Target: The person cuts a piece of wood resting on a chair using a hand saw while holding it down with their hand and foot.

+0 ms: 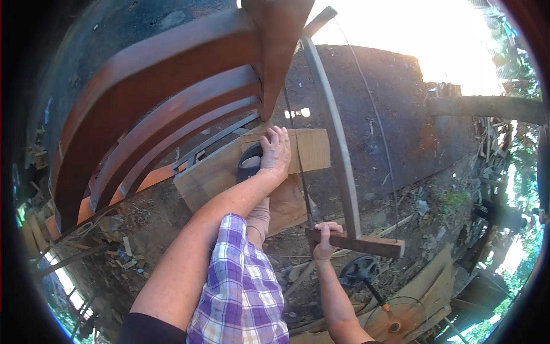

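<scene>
"Both gripping?"
"No. Right hand [325, 241] grips the saw's [338, 146] near end; its blade [306, 189] points away, crossing the board [314, 150] near its right edge."
"Left hand [276, 152]?"
"Farther out, laid unclenched on the board, just left of the blade."

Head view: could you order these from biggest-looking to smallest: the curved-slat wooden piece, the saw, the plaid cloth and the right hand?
1. Curved-slat wooden piece
2. Saw and plaid cloth: unsure; the saw spans longer, but the cloth looks nearer the camera and fills its outline
3. Right hand
</scene>
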The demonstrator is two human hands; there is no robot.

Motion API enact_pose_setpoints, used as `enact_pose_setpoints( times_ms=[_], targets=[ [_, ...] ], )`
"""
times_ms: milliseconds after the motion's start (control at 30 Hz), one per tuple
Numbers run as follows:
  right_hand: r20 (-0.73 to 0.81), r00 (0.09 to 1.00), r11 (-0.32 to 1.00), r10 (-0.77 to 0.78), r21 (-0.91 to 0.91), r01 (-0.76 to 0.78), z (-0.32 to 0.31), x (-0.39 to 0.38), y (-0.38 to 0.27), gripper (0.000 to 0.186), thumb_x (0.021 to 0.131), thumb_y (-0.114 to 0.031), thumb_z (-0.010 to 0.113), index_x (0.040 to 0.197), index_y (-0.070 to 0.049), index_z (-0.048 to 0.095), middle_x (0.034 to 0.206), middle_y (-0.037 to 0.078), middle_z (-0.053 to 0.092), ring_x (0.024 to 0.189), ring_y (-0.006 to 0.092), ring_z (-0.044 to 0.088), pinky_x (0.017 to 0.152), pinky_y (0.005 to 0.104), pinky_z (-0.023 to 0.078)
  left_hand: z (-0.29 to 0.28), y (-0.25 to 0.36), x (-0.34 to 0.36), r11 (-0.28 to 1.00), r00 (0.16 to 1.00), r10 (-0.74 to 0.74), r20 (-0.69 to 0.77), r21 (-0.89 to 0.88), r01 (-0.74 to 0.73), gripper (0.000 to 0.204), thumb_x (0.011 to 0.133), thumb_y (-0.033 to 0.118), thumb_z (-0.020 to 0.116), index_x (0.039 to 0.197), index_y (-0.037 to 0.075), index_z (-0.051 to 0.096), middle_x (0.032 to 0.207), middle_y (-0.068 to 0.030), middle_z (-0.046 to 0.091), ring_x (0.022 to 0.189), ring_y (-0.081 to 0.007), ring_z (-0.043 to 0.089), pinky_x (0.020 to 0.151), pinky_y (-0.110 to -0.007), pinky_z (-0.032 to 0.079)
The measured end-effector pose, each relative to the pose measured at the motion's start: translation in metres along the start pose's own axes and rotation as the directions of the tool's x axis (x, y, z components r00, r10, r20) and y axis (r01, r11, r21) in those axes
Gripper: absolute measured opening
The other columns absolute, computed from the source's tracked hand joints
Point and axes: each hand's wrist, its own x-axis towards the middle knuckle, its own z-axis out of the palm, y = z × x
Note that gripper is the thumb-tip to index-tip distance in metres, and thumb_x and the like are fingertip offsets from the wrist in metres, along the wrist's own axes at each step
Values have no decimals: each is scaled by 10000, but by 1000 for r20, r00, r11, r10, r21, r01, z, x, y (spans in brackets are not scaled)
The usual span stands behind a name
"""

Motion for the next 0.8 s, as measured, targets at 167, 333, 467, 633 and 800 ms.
enact_pose_setpoints(
  times_ms=[167, 333, 467, 633, 800],
  targets=[
    [67, 983, 982, -172, -72, 176, -12, -7, 28, 86, 880, 14, 551, 835, -43, 505, 813, 89, 572, 787, 174, 568, 766, 340, 487, -19, -6, -11, 990, 986, 106, 131, -109, -92, 1226, 542, 586, 831, 1447, -62, 318, 1436, -208, 389, 1275, -312, 395, 1006, -483, 349],
    [151, 896, 861, -418, -250, 444, -18, -15, 81, 90, 834, -43, 627, 902, 6, 597, 821, 120, 612, 741, 265, 613, 723, 377, 503, -20, -4, -15, 994, 991, 113, 68, 2, -113, 1081, 605, 521, 800, 1412, -67, 385, 1396, -197, 415, 1215, -308, 415, 957, -448, 355],
    [95, 891, 857, -445, -245, 454, -17, -19, 101, 172, 829, -66, 634, 980, 17, 633, 857, 150, 655, 764, 311, 645, 709, 387, 517, -22, -5, -21, 987, 985, 127, 113, 80, -136, 1130, 587, 562, 819, 1408, -78, 377, 1382, -174, 442, 1219, -284, 419, 986, -425, 336],
    [48, 972, 972, -228, -52, 231, -16, -19, 91, 50, 867, 20, 529, 854, -11, 566, 849, 112, 613, 815, 216, 582, 780, 354, 474, -31, -4, -27, 983, 971, 173, 165, 37, -181, 1067, 617, 540, 807, 1391, -76, 407, 1370, -169, 458, 1217, -288, 424, 1006, -430, 308],
    [-24, 950, 949, -311, 53, 312, -7, -18, 90, 54, 862, 22, 536, 837, -10, 572, 829, 107, 613, 807, 208, 588, 774, 348, 480, -27, -8, -34, 974, 972, 219, 79, 45, -223, 1018, 663, 541, 773, 1388, -77, 414, 1331, -180, 488, 1248, -297, 415, 1016, -440, 294]
  ],
)
